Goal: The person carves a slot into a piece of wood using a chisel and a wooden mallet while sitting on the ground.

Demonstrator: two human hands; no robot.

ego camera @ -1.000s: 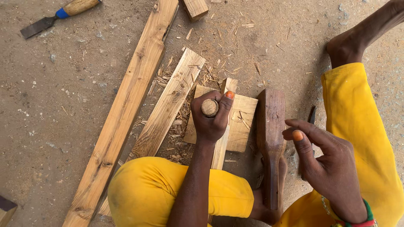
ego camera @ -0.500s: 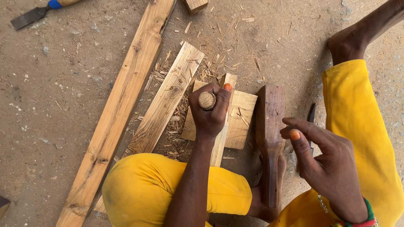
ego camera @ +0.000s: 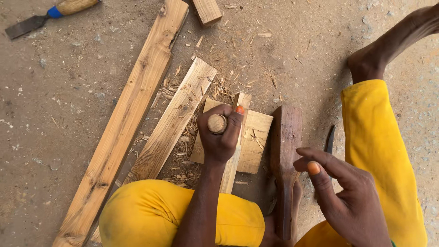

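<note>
My left hand (ego camera: 221, 137) is closed around the round wooden handle (ego camera: 217, 123) of a tool held upright, its end facing the camera. The tool stands on a narrow wood strip (ego camera: 233, 167) that lies across a square pale board (ego camera: 256, 137). My right hand (ego camera: 340, 194) hovers empty with fingers spread, just right of a dark wooden mallet (ego camera: 286, 146) lying on the ground. I sit with yellow trousers (ego camera: 151, 215) on both legs and my bare foot (ego camera: 366, 61) stretched out at the upper right.
A long plank (ego camera: 130, 110) and a shorter plank (ego camera: 176, 119) lie slanted to the left. A chisel with a blue collar (ego camera: 43, 16) rests at the top left, a wood block (ego camera: 206, 10) at the top. Shavings litter the ground, and a dark blade (ego camera: 330, 139) lies beside my right leg.
The view has shifted slightly. My left hand keeps its grip on the tool handle over the strip. My right hand stays spread beside the mallet, a little lower in the picture.
</note>
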